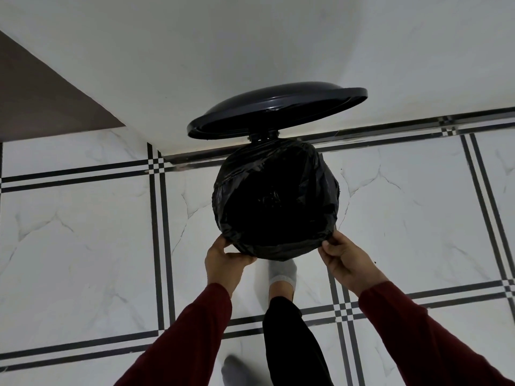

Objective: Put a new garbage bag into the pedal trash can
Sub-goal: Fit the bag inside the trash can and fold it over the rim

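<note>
A round pedal trash can stands on the tiled floor against the white wall, its black lid (276, 108) raised. A black garbage bag (276, 196) lines the opening and is folded over the rim all around, hiding the can's body. My left hand (225, 264) pinches the bag's edge at the near left of the rim. My right hand (345, 259) grips the bag's edge at the near right. My foot in a grey sock (282, 273) reaches under the can's front; the pedal itself is hidden.
The floor (83, 246) is white marble-look tile with black double lines. A white wall (195, 51) rises behind the can, and a brown surface (41, 101) shows at the far left. My other foot (237, 370) is at the bottom edge.
</note>
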A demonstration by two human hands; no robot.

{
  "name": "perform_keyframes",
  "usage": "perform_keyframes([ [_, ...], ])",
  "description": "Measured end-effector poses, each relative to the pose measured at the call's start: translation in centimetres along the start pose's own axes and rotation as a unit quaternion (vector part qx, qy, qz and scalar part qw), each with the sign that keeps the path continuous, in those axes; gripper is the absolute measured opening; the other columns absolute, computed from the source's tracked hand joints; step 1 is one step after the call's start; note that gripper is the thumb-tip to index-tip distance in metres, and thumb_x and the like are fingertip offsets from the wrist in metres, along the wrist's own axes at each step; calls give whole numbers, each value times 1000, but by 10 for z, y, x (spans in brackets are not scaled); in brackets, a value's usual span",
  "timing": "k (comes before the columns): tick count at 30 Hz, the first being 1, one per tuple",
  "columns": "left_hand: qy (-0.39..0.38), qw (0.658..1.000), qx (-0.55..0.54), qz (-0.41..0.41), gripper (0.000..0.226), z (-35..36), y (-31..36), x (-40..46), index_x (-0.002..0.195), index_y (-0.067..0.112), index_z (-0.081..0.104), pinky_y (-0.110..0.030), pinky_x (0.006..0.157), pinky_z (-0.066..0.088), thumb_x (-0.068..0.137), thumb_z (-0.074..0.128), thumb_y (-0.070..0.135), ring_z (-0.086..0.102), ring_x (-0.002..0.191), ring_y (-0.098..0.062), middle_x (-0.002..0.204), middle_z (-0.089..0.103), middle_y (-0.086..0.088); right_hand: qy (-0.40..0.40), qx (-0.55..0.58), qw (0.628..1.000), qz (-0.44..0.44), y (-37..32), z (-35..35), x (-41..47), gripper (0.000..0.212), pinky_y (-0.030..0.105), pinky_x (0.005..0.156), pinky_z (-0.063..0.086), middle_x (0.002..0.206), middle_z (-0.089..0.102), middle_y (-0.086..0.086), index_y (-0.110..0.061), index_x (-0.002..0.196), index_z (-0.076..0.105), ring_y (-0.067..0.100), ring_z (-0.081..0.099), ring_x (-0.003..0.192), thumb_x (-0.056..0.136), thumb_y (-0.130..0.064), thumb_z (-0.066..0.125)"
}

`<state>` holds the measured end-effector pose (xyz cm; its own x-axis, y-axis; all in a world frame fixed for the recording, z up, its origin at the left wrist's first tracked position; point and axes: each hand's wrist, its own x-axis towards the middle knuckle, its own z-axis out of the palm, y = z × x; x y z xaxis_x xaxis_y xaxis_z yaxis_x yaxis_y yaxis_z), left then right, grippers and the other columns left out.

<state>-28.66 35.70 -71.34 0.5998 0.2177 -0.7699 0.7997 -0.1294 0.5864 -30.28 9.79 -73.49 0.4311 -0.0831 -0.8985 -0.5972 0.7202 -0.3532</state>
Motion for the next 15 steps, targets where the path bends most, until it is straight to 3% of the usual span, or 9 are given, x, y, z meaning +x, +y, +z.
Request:
perform_keyframes([
  [2, 9, 1000, -16, 0, 53, -2, 0, 1, 112, 22, 73, -28, 87, 57, 67, 91, 0, 78, 83, -10, 90, 80, 8, 4, 3, 1000, 5, -1, 4, -3, 49, 18, 78, 60, 103, 78, -1, -11, 113, 71, 11, 72, 100, 94, 22, 39],
  [5, -2, 994, -103, -34, 51, -8, 1, 10, 113, 14, 77, -36, 95, 59, 72, 79, -15, 76, 101, -25, 111, 78, -4, 16, -3, 1000, 20, -5, 8, -4, 43, 25, 85, 61, 105, 78, 1, -8, 113, 74, 14, 72, 98, 93, 18, 47],
  [8, -41, 980, -179, -81, 55, -11, 4, 16, 121, 6, 73, -27, 90, 59, 80, 55, -27, 75, 100, -22, 115, 77, -12, 46, 7, 998, 42, -11, 10, -2, 38, 32, 92, 59, 111, 73, 4, -4, 116, 74, 17, 67, 96, 89, 12, 52],
  [10, -58, 963, -240, -106, 50, -13, 8, 19, 118, 3, 73, -27, 95, 56, 84, 47, -22, 72, 100, -21, 113, 77, -14, 49, 47, 996, 52, -19, 12, -5, 28, 34, 84, 62, 105, 72, 11, 0, 101, 72, 23, 68, 95, 88, 4, 48],
  [12, -43, 939, -315, -129, 34, -17, 16, 22, 99, 3, 73, -33, 94, 56, 88, 44, -11, 70, 97, -24, 106, 75, -14, 59, 35, 996, 57, -27, 17, -9, 16, 35, 79, 62, 88, 71, 10, -4, 86, 68, 24, 69, 85, 89, -9, 54],
  [14, -28, 923, -358, -138, 20, -20, 26, 24, 80, 11, 65, -35, 84, 58, 90, 49, 6, 70, 86, -23, 94, 74, -7, 68, -3, 997, 34, -33, 22, -10, 15, 35, 82, 59, 82, 69, 6, -8, 91, 69, 23, 68, 80, 94, -20, 60],
  [15, -28, 926, -351, -134, 16, -22, 30, 26, 81, 14, 66, -35, 81, 58, 91, 54, 14, 71, 83, -22, 92, 74, -5, 73, -18, 997, 20, -34, 24, -8, 15, 35, 84, 59, 84, 69, 5, -9, 97, 69, 22, 68, 81, 95, -22, 62],
])
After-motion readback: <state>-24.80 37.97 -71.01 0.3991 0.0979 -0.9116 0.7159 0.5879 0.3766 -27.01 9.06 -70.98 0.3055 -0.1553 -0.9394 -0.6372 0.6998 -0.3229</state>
